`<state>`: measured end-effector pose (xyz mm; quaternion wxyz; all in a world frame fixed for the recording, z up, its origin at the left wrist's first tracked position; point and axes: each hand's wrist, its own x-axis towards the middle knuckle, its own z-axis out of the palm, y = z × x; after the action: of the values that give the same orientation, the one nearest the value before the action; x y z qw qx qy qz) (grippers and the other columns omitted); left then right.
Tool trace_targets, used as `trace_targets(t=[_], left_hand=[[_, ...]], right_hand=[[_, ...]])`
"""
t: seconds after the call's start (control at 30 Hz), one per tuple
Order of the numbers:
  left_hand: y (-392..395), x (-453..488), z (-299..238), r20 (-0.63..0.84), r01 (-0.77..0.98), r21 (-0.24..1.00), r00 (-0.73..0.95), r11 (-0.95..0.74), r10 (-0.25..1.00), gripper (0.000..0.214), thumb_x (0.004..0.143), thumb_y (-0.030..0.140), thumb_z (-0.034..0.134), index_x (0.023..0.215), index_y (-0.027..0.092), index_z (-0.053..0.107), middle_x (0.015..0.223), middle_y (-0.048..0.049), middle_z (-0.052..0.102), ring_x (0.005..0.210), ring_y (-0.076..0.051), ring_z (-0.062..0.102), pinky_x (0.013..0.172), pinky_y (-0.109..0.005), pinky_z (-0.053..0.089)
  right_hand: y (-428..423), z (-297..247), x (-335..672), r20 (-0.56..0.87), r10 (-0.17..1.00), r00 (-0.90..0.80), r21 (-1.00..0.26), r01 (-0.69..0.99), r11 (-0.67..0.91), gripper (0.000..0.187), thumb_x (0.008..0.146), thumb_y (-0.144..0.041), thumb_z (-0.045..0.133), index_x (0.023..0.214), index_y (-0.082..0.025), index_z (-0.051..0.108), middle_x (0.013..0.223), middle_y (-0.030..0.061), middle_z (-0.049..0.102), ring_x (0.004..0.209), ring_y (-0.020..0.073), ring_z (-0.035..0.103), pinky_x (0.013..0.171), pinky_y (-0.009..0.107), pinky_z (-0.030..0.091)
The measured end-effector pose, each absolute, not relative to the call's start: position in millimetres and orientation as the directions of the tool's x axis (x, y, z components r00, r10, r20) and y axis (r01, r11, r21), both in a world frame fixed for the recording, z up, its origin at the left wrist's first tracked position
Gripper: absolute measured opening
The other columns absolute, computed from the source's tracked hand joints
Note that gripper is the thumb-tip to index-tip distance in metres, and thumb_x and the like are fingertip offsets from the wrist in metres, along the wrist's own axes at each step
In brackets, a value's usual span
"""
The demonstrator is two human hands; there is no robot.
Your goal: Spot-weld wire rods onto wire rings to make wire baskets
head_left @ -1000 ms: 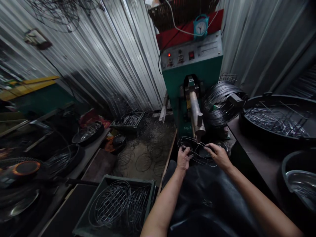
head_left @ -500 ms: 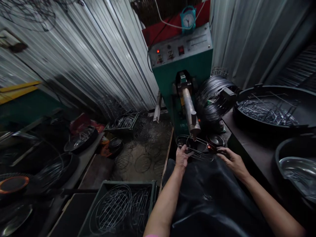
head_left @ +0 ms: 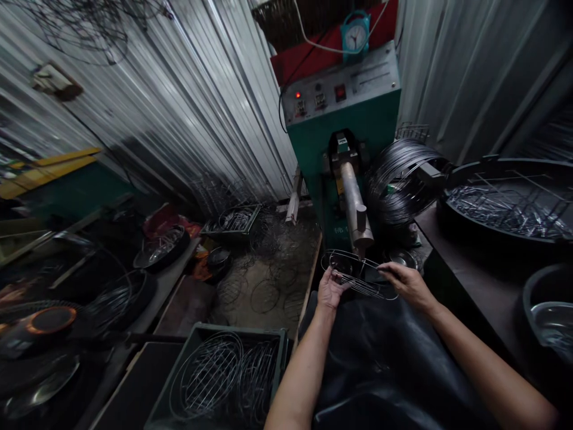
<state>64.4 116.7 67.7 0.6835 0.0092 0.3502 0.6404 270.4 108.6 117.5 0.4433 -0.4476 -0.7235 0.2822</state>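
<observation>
A round wire rack (head_left: 360, 285) with parallel bars is tilted in front of me, under the tip of the welding machine's metal arm (head_left: 357, 215). My left hand (head_left: 330, 290) grips the rack's near left side, thumb and fingers closed on the wire. My right hand (head_left: 405, 282) pinches at the rack's right rim. Any small piece between those fingertips is too small to make out. The lower part of the machine beneath the rack is mostly hidden. A dark apron (head_left: 385, 358) covers my lap below the hands.
The green machine (head_left: 304, 143) stands ahead, with a wire coil (head_left: 398, 179) on its right. A black pan (head_left: 470, 230) of bent wire pieces sits on the right bench. At lower left, a green crate (head_left: 197, 328) holds several round racks. More wire rings (head_left: 265, 297) lie on the floor.
The orange glow at the rack's right rim has gone out. My right hand has moved slightly left and in, against the rim. The whole view has shifted a little to the left.
</observation>
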Motion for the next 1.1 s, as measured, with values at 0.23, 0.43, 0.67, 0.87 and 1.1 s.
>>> trace_targets(t=[0.23,0.43,0.67,0.87,1.1], left_hand=[[123.4,66.3,64.8,-0.504,-0.892,0.396,-0.014,0.216,0.864,0.016,0.076,0.024,0.064,0.07,0.014,0.052,0.059,0.0058,0.046,0.056,-0.009,0.05,0.087,-0.066,0.039],[94.0,72.2,62.1,-0.485,-0.62,0.731,-0.176,0.286,0.857,0.036,0.075,0.048,0.062,0.094,0.018,0.058,0.094,-0.0071,0.06,0.095,-0.021,0.058,0.092,-0.049,0.043],[58.6,128.2,62.4,0.142,0.144,0.984,-0.262,-0.107,0.955,0.057,0.054,0.037,0.081,0.103,0.02,0.059,0.114,-0.0117,0.054,0.115,-0.027,0.047,0.105,-0.042,0.029],[68.9,137.0,67.1,-0.022,-0.19,0.982,-0.084,0.005,0.996,0.033,0.065,0.034,0.074,0.086,0.019,0.055,0.087,-0.0032,0.058,0.078,-0.016,0.058,0.08,-0.033,0.045],[72.0,125.5,82.6,-0.218,-0.479,0.861,-0.037,0.174,0.975,0.038,0.063,0.036,0.074,0.083,0.018,0.047,0.078,0.0031,0.053,0.062,-0.01,0.058,0.064,-0.028,0.049]], right_hand=[[123.6,126.3,259.2,0.383,0.902,-0.198,-0.801,0.415,0.431,0.036,0.085,-0.052,0.049,0.084,-0.02,0.067,0.08,0.0067,0.068,0.076,0.022,0.064,0.069,0.032,0.052],[103.7,108.5,284.0,0.341,0.937,-0.081,-0.858,0.381,0.345,0.037,0.079,-0.054,0.057,0.093,-0.021,0.067,0.099,0.0084,0.067,0.095,0.0253,0.062,0.085,0.037,0.049],[79.5,78.4,309.4,0.174,0.984,-0.044,-0.94,0.289,0.179,0.053,0.07,-0.069,0.058,0.082,-0.018,0.067,0.086,0.0088,0.068,0.085,0.0266,0.064,0.079,0.038,0.051],[68.1,100.9,293.8,0.265,0.954,-0.143,-0.916,0.273,0.295,0.043,0.079,-0.06,0.056,0.086,-0.02,0.068,0.084,0.0069,0.069,0.08,0.0238,0.065,0.076,0.034,0.052],[82.3,113.2,260.9,0.383,0.912,-0.146,-0.822,0.397,0.408,0.029,0.088,-0.045,0.046,0.086,-0.021,0.063,0.074,0.0034,0.066,0.066,0.0177,0.062,0.06,0.025,0.048]])
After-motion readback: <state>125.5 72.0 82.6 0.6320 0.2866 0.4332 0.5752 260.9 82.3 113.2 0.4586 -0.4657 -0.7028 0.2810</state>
